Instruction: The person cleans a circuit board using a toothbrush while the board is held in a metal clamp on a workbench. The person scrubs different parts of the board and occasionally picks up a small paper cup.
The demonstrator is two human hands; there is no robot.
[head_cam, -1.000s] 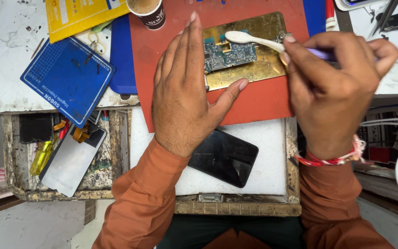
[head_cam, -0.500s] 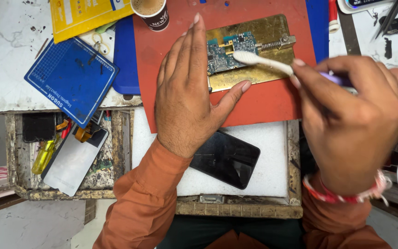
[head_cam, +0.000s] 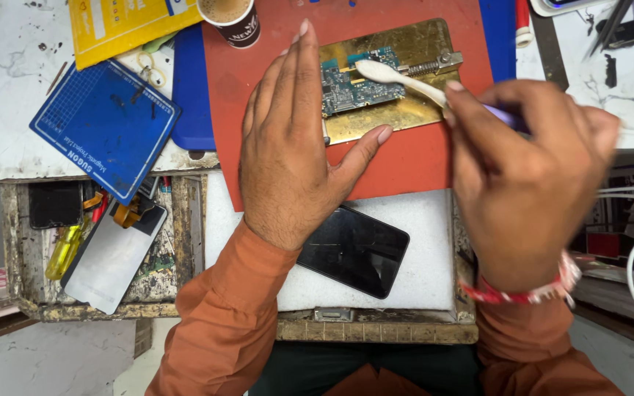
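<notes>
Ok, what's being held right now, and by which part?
The right hand holds a white brush by its handle end, its head on the circuit board. The left hand grips nothing; it lies flat, pressing the gold holder plate.

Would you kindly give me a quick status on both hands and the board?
Left hand flat, pinning gold holder plate. Right hand grips toothbrush, bristles on circuit board. Nothing in the way.
</notes>
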